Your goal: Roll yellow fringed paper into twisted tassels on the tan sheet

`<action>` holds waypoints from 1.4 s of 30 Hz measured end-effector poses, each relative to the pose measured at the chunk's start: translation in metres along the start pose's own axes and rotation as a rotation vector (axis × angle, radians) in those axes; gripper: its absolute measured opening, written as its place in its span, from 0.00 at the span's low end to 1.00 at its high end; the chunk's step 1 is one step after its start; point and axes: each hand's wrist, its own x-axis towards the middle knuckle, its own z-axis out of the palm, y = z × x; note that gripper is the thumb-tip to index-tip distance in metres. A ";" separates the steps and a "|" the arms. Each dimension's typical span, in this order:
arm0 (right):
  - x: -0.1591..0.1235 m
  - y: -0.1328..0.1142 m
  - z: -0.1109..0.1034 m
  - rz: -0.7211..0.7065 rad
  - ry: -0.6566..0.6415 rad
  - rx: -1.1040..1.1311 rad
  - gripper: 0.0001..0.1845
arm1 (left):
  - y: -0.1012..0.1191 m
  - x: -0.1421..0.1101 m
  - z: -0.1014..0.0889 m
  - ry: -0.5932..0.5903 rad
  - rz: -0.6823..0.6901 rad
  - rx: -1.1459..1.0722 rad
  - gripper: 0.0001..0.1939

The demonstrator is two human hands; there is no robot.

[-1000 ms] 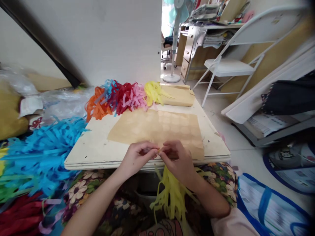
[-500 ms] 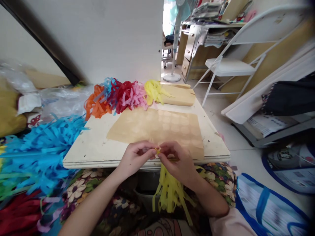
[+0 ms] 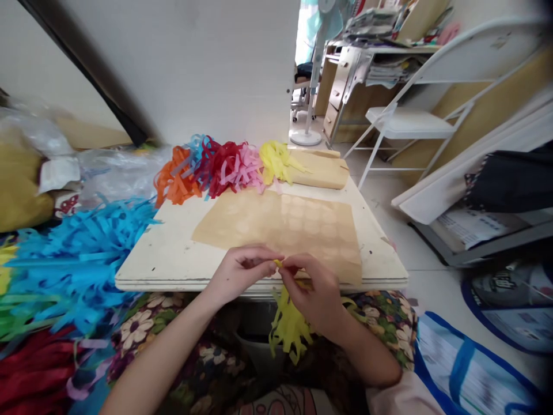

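Note:
At the near edge of the white table [image 3: 164, 262], my left hand [image 3: 244, 271] and my right hand [image 3: 313, 288] meet, fingertips pinched on the small yellow top of a tissue-paper tassel [image 3: 291, 325]. Its cut yellow strips hang down below my right hand, in front of the table edge. Part of the tassel is hidden behind that hand. A flat sheet of brown paper [image 3: 276, 219] lies on the table just beyond my fingers.
Orange [image 3: 177, 181], red [image 3: 220, 164], pink [image 3: 246, 167] and yellow tassels [image 3: 276, 161] line the table's far side beside folded brown paper [image 3: 319, 167]. A blue tassel heap [image 3: 82, 259] lies left. A white folding chair [image 3: 415, 121] stands at right.
The hanging yellow strips have swung left and drawn in under my right hand. My fingers stay pinched together at the tassel's top. The view has shifted slightly.

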 end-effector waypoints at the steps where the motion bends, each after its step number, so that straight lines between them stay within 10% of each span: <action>1: 0.000 0.000 0.000 0.028 -0.017 0.015 0.03 | -0.001 0.000 0.001 0.028 -0.026 -0.024 0.08; 20: 0.000 -0.006 -0.006 0.104 -0.329 -0.120 0.03 | 0.001 -0.003 0.003 0.079 -0.034 -0.112 0.04; 42: 0.000 -0.003 0.010 0.066 -0.247 -0.074 0.08 | 0.003 -0.002 0.001 0.226 -0.008 -0.223 0.03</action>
